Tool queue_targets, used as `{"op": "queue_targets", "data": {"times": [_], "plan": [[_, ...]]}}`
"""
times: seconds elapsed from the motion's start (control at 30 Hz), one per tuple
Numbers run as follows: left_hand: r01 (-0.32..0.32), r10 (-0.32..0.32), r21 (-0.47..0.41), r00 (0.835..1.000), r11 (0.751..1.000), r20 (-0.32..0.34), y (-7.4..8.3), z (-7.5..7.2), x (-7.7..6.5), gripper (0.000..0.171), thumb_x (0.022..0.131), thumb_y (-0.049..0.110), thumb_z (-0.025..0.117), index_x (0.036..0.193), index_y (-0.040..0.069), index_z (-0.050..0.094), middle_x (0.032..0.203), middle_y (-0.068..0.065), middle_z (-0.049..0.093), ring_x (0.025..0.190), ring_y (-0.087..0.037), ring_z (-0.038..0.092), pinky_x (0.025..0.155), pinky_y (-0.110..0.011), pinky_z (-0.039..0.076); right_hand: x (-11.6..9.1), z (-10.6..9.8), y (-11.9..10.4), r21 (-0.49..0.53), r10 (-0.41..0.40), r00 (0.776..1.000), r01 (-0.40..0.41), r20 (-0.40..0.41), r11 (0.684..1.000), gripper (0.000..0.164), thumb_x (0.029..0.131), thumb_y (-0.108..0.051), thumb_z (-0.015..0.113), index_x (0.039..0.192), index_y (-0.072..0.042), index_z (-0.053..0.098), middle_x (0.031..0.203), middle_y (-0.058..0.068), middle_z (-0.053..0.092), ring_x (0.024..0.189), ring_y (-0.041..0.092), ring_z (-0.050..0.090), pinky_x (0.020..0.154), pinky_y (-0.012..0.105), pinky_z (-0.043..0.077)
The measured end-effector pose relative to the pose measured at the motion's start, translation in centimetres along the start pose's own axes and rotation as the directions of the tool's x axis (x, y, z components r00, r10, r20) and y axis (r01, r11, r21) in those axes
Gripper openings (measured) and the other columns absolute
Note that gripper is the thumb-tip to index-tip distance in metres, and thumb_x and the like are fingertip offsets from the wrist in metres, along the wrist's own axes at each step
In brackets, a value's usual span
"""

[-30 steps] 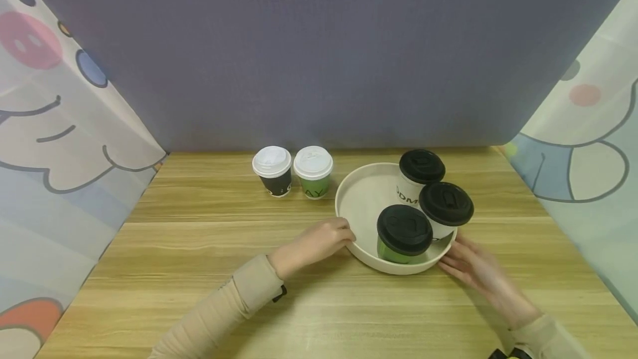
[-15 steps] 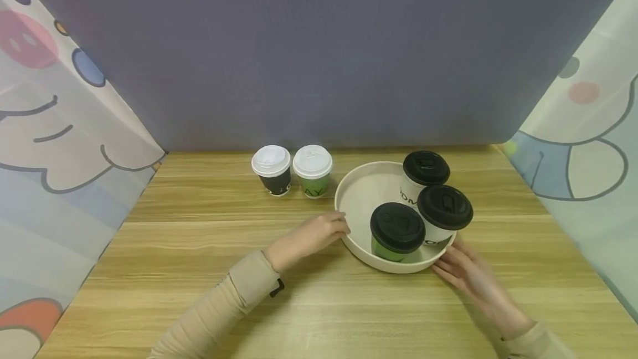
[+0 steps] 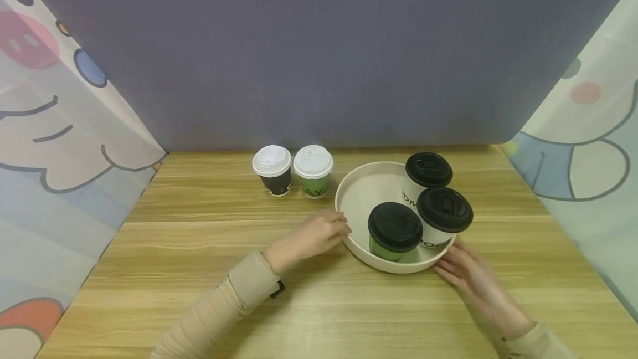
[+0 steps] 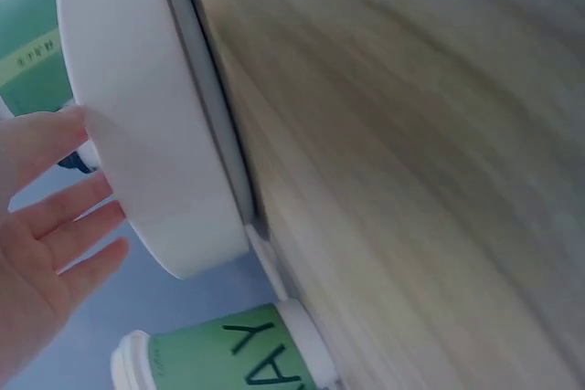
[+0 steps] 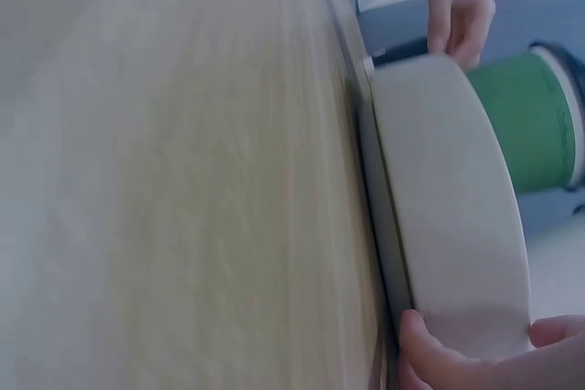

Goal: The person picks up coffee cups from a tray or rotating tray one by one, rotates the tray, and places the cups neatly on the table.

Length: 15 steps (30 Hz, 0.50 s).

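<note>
A round cream tray point(image 3: 366, 193) with a raised rim stands on the wooden table, holding three black-lidded paper cups. The green cup point(image 3: 395, 231) is at the front. One white cup point(image 3: 441, 218) leans over the right rim and touches or nearly touches the other white cup point(image 3: 427, 176) behind it. My left hand point(image 3: 314, 237) holds the tray's left rim with its fingertips; in the left wrist view, the fingers point(image 4: 78, 216) meet the outer wall. My right hand point(image 3: 473, 278) grips the front-right side, with a finger point(image 5: 425, 344) low against the wall in the right wrist view.
Left of the tray stand two smaller white-lidded cups, one dark point(image 3: 272, 169) and one green point(image 3: 314, 170). A grey-purple panel point(image 3: 319, 60) closes off the table's back edge. Cartoon-printed curtains point(image 3: 65, 126) hang at both sides.
The tray has turned slightly clockwise with its cups: the green cup has shifted left, the rear white cup right. My right hand has moved a little left along with the rim.
</note>
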<state>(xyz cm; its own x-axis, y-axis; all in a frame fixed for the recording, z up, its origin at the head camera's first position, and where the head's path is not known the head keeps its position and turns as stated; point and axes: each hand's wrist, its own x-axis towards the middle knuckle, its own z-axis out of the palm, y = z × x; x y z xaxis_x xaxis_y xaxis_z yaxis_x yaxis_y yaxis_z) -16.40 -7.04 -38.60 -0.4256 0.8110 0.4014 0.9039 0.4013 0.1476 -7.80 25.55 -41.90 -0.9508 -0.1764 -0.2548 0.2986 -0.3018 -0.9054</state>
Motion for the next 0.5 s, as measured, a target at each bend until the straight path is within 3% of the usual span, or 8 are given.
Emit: {"op": "queue_targets", "data": {"times": [0.1,0.17,0.5], "plan": [[-0.029,0.029,0.025,0.999,0.999,-0.015,0.8,-0.2,0.2,0.010,0.077,0.012,0.067,0.086,0.009,0.067,0.090,-0.004,0.061,0.086,-0.016,0.057,0.082,-0.021,0.044,0.5,-0.9,-0.4,0.012,-0.025,0.999,0.025,0.034,1.000,0.029,0.097,-0.020,0.033,0.125,-0.015,0.032,0.099,-0.009,0.061,0.093,0.008,0.058,0.082,0.025,0.046],[-0.040,0.040,0.047,0.999,0.998,-0.011,1.3,-0.3,0.2,0.010,0.077,0.012,0.066,0.086,0.010,0.067,0.089,-0.002,0.061,0.085,-0.014,0.057,0.081,-0.021,0.044,0.8,-1.5,-0.8,0.013,-0.032,0.998,0.031,0.046,0.999,0.014,0.097,-0.019,0.031,0.108,-0.019,0.041,0.099,-0.007,0.061,0.093,0.008,0.058,0.082,0.024,0.046],[-0.100,0.104,0.174,0.994,0.980,-0.017,3.6,0.0,0.8,0.005,0.078,0.016,0.064,0.081,0.016,0.068,0.081,0.004,0.059,0.074,-0.009,0.055,0.069,-0.018,0.044,2.1,-3.2,-2.5,-0.022,-0.031,0.995,0.033,0.091,0.999,0.025,0.097,-0.020,0.033,0.096,-0.025,0.057,0.097,-0.010,0.062,0.090,0.006,0.058,0.077,0.023,0.048]]}}
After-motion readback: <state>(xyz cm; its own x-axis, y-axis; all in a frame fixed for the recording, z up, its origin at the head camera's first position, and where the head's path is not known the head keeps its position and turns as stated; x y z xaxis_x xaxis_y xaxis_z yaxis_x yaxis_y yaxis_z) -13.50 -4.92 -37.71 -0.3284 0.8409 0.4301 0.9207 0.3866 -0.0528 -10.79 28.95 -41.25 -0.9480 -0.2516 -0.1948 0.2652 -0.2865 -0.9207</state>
